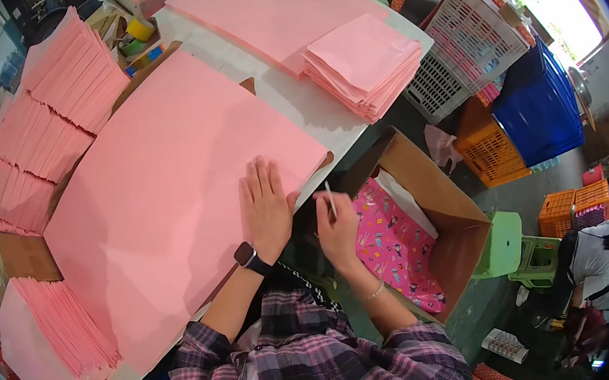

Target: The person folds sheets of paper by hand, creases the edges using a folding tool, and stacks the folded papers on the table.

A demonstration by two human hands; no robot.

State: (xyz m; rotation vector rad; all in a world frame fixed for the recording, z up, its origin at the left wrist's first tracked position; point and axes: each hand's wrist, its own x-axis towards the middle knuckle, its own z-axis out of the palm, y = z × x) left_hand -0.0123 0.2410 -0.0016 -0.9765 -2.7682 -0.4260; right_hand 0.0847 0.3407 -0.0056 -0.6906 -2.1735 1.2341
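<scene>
A large pink sheet of paper (164,166) lies on the table. My left hand (268,208), with a dark watch on its wrist, rests flat on the sheet near its right edge, fingers stretched out. Just off the table edge, my right hand (337,231) is closed around a thin, pale, flat stick (330,200), whose lower part is hidden by the fingers. Its exact kind cannot be made out. Below and right of that hand stands an open cardboard box (426,177) with pink patterned material (395,249) inside.
Folded pink paper stacks (59,132) stand along the left, with another pile (67,328) at lower left. Farther back lie more pink sheets (258,4) and a folded stack (364,62). Crates (471,44), a blue bin (539,104) and green stools (501,246) stand right. A person (593,260) is beyond.
</scene>
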